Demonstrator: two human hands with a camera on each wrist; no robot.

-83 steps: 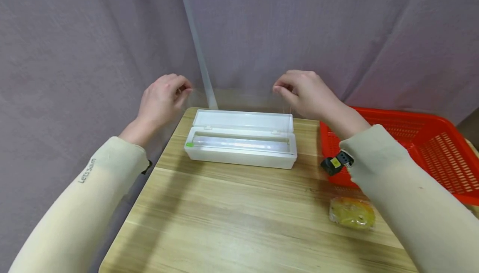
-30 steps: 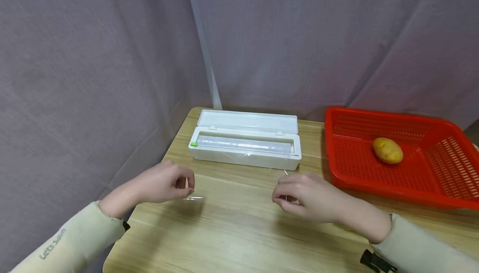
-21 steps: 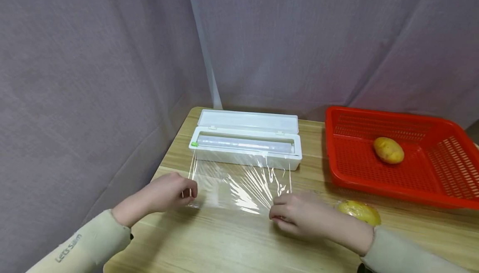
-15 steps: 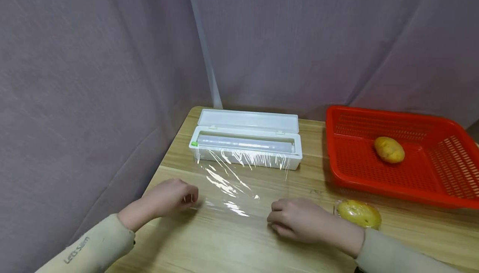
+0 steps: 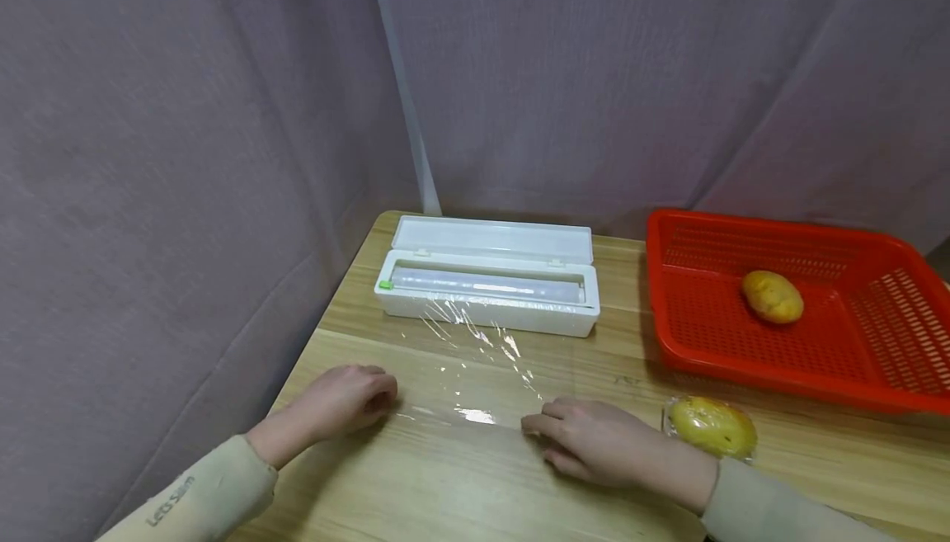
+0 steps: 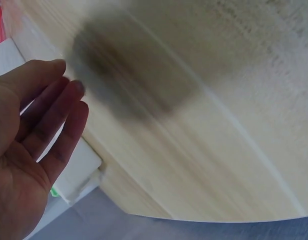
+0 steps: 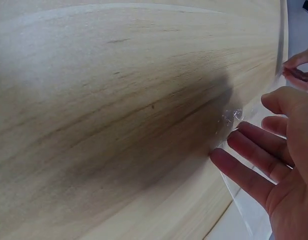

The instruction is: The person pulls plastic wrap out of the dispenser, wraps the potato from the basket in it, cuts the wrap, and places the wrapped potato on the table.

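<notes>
A transparent sheet of plastic wrap [image 5: 475, 416] stretches forward from the roll [image 5: 486, 285] in a white dispenser box [image 5: 482, 314], its lid tipped back. My left hand [image 5: 349, 400] is at the sheet's near left corner, thumb and fingertips close together in the left wrist view, pinching the edge. At the near right corner, my right hand [image 5: 594, 441] has its fingers spread and slightly bent. In the right wrist view those fingertips [image 7: 221, 157] lie at the wrap's edge, low over the wooden table [image 5: 445, 492], with the thumb apart from them.
To the right of my right hand lies a film-wrapped yellow potato [image 5: 712, 426]. A red plastic basket [image 5: 742, 365] behind it holds one bare potato [image 5: 772, 296]. A grey curtain [image 5: 557, 72] hangs behind the table and along its left side.
Both hands came down from above the box and drew the wrap toward me, low over the table. My right fingers have since spread from their pinch. The box and basket stayed put.
</notes>
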